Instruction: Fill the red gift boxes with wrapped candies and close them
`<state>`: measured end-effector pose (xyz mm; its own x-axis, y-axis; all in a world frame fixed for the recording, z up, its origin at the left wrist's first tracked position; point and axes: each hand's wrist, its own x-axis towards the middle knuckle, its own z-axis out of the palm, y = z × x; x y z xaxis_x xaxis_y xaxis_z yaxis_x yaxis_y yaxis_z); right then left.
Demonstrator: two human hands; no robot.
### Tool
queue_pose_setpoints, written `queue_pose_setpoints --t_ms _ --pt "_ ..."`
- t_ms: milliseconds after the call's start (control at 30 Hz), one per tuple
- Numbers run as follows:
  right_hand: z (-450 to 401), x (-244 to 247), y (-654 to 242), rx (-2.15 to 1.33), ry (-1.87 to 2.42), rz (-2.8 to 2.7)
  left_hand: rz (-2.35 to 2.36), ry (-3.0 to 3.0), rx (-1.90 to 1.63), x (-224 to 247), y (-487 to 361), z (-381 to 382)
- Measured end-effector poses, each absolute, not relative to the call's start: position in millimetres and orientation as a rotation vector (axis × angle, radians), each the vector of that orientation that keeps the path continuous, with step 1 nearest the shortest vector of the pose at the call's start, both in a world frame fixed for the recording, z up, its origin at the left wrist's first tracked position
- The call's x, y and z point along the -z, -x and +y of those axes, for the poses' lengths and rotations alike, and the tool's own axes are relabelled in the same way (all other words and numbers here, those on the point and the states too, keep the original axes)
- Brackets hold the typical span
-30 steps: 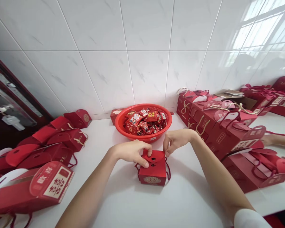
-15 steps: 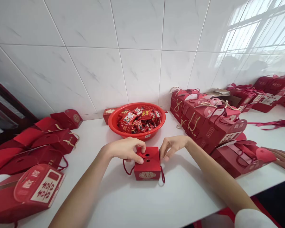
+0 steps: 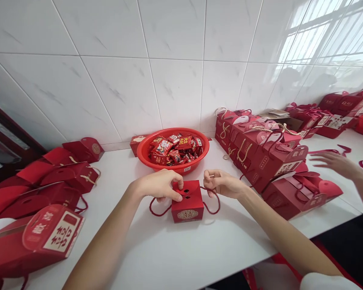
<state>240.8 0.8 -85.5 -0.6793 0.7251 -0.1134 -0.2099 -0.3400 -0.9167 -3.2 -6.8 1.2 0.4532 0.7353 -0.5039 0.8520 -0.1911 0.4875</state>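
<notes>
A small red gift box (image 3: 188,204) stands on the white table in front of me. Its closed top shows two small dark holes, and a pale round emblem marks its front. My left hand (image 3: 159,185) has thumb and forefinger pressed together on the box's top left edge. To the right of the box, the bent fingers of my right hand (image 3: 223,184) pinch the dark red cord handle (image 3: 219,204), which loops out from that side. A second cord loop (image 3: 151,209) hangs out on the left, below my left hand.
Behind the box, a red plastic basket (image 3: 141,156) holds many wrapped packets (image 3: 175,150). Opened red boxes (image 3: 60,197) line the left side. Filled boxes with rope handles (image 3: 260,153) stand at right. Another person's hand (image 3: 335,163) reaches in near a ribbon (image 3: 345,150).
My right hand has pulled the right cord loop outward and up from the box's side. The other person's hand has lifted away from the nearest right-hand box. My left hand keeps its place on the box.
</notes>
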Motion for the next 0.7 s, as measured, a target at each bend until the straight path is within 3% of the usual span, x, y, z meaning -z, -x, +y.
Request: queue_pose_setpoints --t_ms 133,400,567,700 --pt "-12.9 59.3 -244.8 -1.845 0.647 -1.203 1.349 -2.008 0.098 -8.1 5.2 -11.4" --pt "-39.6 -0.3 -232.4 -1.163 0.831 -1.641 0.801 -1.773 -0.669 -29.6 22.1 -29.4" --pt "-50.2 -1.7 -214.1 -0.714 0.980 -1.883 0.559 -1.679 -0.790 -19.7 5.9 -41.2" --pt "-53.2 8.3 -205.8 -0.708 0.958 -1.831 0.456 -1.668 -0.863 -15.4 -6.7 -47.2"
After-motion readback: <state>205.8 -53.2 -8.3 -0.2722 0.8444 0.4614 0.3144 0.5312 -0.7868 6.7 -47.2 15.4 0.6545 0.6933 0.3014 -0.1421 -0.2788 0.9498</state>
